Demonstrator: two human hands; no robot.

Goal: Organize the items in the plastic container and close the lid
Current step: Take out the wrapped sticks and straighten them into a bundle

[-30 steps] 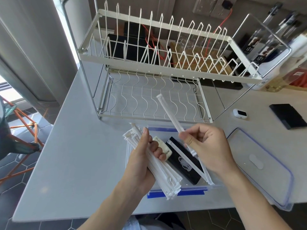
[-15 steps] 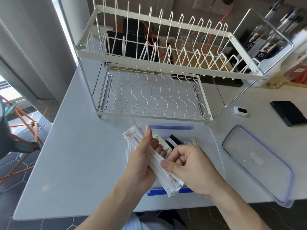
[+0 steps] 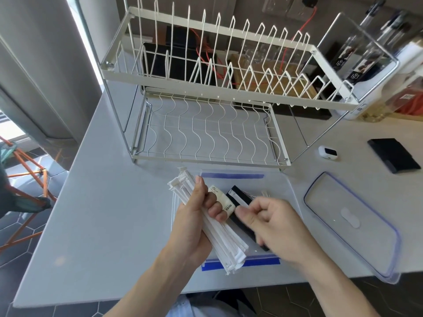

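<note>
Head view: left hand (image 3: 194, 227) grips white straws (image 3: 219, 243) at centre; right hand (image 3: 272, 225) pinches inside the container (image 3: 240, 263), contents hidden. Upper-right bottles (image 3: 357, 65) read "183".

- The number "183" stands in white on the dark label of a clear bottle (image 3: 357, 72) behind the dish rack, at the counter's far right.
- The same "183" reads sideways on a second bottle's label (image 3: 340, 60) just beside it.
- A small cream packet (image 3: 223, 200) by the left hand (image 3: 194, 225) carries dark printed characters, too small to read.
</note>
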